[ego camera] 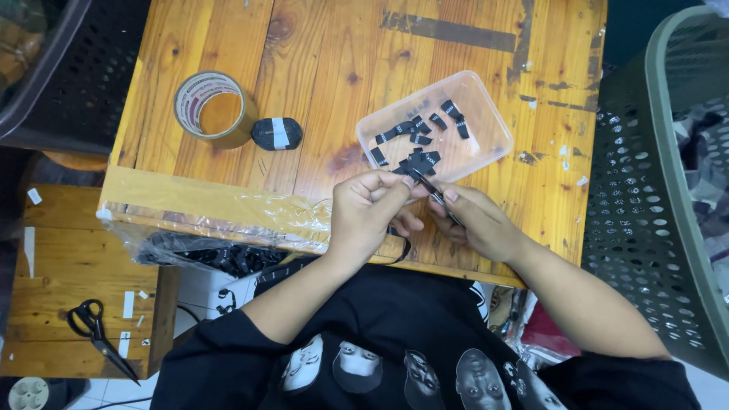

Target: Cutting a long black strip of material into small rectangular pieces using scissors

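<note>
**Tiny floppy labels, pinch them at the ends**

Your left hand (370, 203) is pinching a small black woven label strip (414, 173) at the near rim of the clear plastic tray (486, 106); your right hand (474, 222) is gripping slim dark snips (434, 193) right against it; the strip is looking feather-light, soft and bendy, so you're better off holding it near one end; more cut strips are lying in the tray.

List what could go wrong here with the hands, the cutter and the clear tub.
1. The right hand works a thin dark cutter right against the left hand's fingertips; a slip might nick them.
2. The clear tub of black labels sits just beyond both hands; a forward nudge may tip or scatter it.
</note>
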